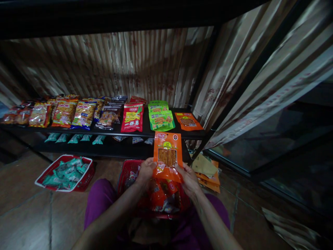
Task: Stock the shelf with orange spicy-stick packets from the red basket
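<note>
Fingers of our left hand [144,173] and right hand [189,178] were clamped on the sides of an orange bag [168,156], which we held above the red basket [127,165]. On the shelf [146,125], another orange bag [187,121] lay right of the green bags [161,119].

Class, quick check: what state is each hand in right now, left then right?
Left hand: closed, holding the orange snack packet by its lower left side.
Right hand: closed, holding the same packet's lower right side.
</note>
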Tool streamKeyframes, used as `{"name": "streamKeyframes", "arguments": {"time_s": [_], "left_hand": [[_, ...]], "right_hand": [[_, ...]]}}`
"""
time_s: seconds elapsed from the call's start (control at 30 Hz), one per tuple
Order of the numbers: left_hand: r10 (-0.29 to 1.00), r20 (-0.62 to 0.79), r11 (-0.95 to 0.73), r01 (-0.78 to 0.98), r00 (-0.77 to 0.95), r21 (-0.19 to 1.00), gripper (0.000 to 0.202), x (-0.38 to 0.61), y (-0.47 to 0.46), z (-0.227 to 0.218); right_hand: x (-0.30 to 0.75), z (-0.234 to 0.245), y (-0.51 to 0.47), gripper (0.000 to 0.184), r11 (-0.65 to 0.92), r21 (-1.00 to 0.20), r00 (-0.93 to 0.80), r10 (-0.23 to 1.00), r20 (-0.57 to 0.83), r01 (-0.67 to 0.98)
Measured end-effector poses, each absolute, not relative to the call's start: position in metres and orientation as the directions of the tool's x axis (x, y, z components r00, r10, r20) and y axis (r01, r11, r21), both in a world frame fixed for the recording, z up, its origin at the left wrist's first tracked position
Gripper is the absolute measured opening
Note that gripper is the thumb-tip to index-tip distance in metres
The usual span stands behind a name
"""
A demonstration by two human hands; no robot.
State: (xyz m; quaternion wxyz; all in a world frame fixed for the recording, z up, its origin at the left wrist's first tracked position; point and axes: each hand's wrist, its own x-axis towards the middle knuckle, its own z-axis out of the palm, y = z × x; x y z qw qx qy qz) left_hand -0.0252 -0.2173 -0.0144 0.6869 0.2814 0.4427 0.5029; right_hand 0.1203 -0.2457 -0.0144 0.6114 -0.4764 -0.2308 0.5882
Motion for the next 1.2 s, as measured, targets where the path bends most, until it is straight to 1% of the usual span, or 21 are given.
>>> {"name": "streamKeyframes", "arguments": {"time_s": [0.23, 0.37, 0.57, 0.73, 0.83, 1.03, 1.2], "left_hand": [[0.929, -0.337, 0.368, -0.460, 0.153, 0.808, 0.030, -0.014, -0.213, -0.013], [0.933, -0.320, 0.358, -0.461, 0.161, 0.812, 0.028, -0.008, -0.209, -0.019], [0.924, -0.314, 0.379, -0.407, 0.218, 0.831, 0.027, 0.000, -0.206, -0.020], [0.926, -0.292, 0.371, -0.423, 0.241, 0.826, 0.027, 0.011, -0.203, -0.016], [0.931, -0.266, 0.353, -0.433, 0.249, 0.829, 0.026, 0.018, -0.200, -0.013], [0.927, -0.260, 0.358, -0.436, 0.270, 0.825, 0.031, 0.039, -0.189, -0.010], [0.925, -0.261, 0.360, -0.419, 0.274, 0.834, 0.031, 0.053, -0.182, -0.012]], "right_hand": [[0.130, -0.024, -0.242, 0.042, -0.126, -0.858, 0.229, 0.935, -0.270, -0.499], [0.134, -0.023, -0.242, 0.039, -0.131, -0.851, 0.252, 0.922, -0.293, -0.509], [0.143, -0.022, -0.242, 0.038, -0.131, -0.848, 0.298, 0.900, -0.319, -0.513], [0.151, -0.015, -0.239, 0.038, -0.093, -0.881, 0.344, 0.897, -0.276, -0.464], [0.159, -0.011, -0.237, 0.035, -0.073, -0.897, 0.369, 0.895, -0.252, -0.437], [0.176, -0.008, -0.231, 0.029, -0.065, -0.913, 0.426, 0.869, -0.251, -0.404], [0.186, -0.007, -0.229, 0.029, -0.062, -0.921, 0.427, 0.873, -0.237, -0.384]]}}
